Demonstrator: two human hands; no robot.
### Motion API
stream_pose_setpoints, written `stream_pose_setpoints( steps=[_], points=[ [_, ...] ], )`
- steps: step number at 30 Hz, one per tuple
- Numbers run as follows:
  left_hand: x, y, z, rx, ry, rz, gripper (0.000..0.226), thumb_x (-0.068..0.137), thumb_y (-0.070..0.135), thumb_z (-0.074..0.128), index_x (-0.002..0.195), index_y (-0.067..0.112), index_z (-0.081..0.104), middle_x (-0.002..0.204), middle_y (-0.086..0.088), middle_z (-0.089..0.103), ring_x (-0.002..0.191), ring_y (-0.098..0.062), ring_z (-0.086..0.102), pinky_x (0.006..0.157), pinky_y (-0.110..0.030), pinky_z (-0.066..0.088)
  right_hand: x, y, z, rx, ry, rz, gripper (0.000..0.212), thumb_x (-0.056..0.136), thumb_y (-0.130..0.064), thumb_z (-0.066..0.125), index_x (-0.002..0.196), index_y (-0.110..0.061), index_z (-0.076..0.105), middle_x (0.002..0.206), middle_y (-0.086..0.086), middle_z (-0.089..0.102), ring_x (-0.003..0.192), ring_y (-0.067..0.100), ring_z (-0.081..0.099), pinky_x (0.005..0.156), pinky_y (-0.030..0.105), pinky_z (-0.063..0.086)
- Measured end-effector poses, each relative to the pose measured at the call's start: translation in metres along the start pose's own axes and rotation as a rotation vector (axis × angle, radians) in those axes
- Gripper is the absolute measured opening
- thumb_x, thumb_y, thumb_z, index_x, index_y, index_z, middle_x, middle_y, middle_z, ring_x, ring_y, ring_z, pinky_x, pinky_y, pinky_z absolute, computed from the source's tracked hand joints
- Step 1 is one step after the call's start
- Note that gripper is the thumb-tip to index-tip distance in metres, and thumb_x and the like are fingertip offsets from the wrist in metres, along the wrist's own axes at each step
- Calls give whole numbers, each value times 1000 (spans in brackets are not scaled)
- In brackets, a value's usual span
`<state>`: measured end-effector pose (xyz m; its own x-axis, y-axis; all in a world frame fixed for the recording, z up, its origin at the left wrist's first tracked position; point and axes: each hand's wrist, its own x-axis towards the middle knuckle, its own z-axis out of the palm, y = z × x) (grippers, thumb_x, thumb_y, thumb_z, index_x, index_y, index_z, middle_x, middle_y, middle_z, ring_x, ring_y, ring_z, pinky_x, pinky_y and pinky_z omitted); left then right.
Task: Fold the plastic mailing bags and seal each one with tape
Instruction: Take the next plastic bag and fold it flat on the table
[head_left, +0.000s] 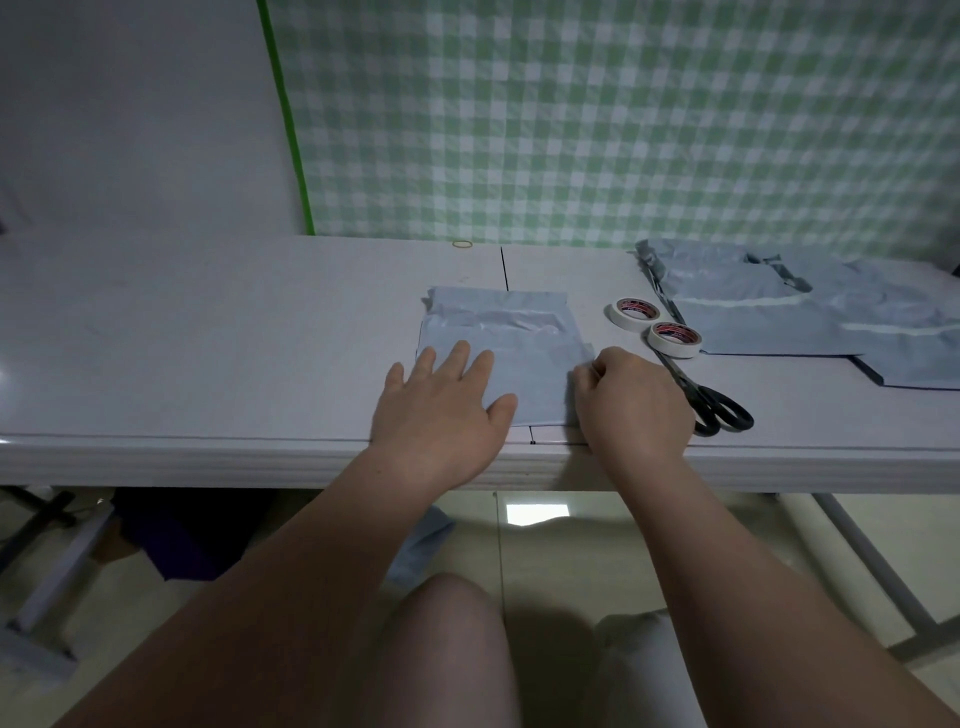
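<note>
Nearest you, at the bench (208, 338) edge, your left hand (441, 410) lies flat, fingers (457, 358) straight, on the folded bag (519, 343). At its 3 o'clock, your right hand (631, 400) has curled fingers pinching the bag's right edge. Keep that palm down so the slick plastic doesn't creep, and square the fold before creasing. The scissors (722, 410) sit just beside your right hand. The tape rolls (674, 339) are at 1 o'clock, with the spare bags (769, 312) farther out at 2.
</note>
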<state>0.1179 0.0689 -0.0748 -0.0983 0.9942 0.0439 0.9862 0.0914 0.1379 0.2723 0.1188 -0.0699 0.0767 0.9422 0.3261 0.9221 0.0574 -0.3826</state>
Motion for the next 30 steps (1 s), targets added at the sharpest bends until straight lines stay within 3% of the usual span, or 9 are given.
stream_pose_setpoints(
  steps=[12, 15, 19, 22, 25, 28, 30],
  points=[
    [0, -1, -1, -20, -17, -7, 60, 97, 57, 11, 151, 34, 2, 161, 8, -4, 147, -25, -4, 117, -47, -3, 0, -1, -4, 0, -11, 10, 26, 95, -29, 41, 93, -12, 61, 92, 9, 64, 72, 23, 43, 59, 29, 30],
    [0, 0, -1, -15, -17, -12, 60, 96, 58, 11, 151, 35, 2, 161, 7, -3, 147, -27, -4, 117, -48, -2, -3, -6, -6, -17, 41, 0, 22, 95, -27, 43, 100, -12, 58, 96, 10, 63, 79, 27, 50, 61, 31, 34],
    [0, 1, -3, -11, -26, -18, 62, 95, 60, 16, 151, 36, 1, 161, 7, -4, 147, -31, -5, 118, -49, -1, -12, -22, -2, 49, 209, -286, 30, 88, -23, 54, 115, -10, 62, 109, 14, 65, 103, 34, 55, 79, 40, 42],
    [-2, 3, -7, 28, -54, -9, 69, 94, 55, 29, 151, 34, -2, 160, 8, -6, 146, -31, -7, 118, -50, 0, -21, -46, -2, 297, -172, -490, 44, 95, -37, 33, 124, -14, 57, 124, 7, 61, 117, 25, 51, 103, 41, 34],
    [-4, 4, -9, 67, -69, -11, 70, 96, 51, 31, 150, 33, -8, 160, 9, -8, 146, -29, -10, 118, -48, -2, -22, -50, 6, 265, -464, -515, 50, 101, -41, 16, 141, -22, 39, 147, 2, 39, 138, 20, 30, 115, 44, 15],
    [-2, 5, -7, 28, -70, -30, 68, 93, 58, 26, 150, 38, -6, 160, 10, -10, 147, -28, -9, 117, -50, -3, -16, -39, 9, 65, -457, -534, 71, 88, -53, 0, 140, -21, 36, 146, 0, 36, 138, 21, 27, 109, 41, 19],
    [0, 4, -4, -2, -45, -43, 65, 93, 59, 21, 150, 39, -3, 160, 9, -7, 147, -28, -7, 117, -51, -3, -11, -31, 10, -66, -431, -539, 65, 92, -48, 4, 142, -18, 33, 148, 3, 32, 139, 22, 23, 108, 40, 20]
  ],
)
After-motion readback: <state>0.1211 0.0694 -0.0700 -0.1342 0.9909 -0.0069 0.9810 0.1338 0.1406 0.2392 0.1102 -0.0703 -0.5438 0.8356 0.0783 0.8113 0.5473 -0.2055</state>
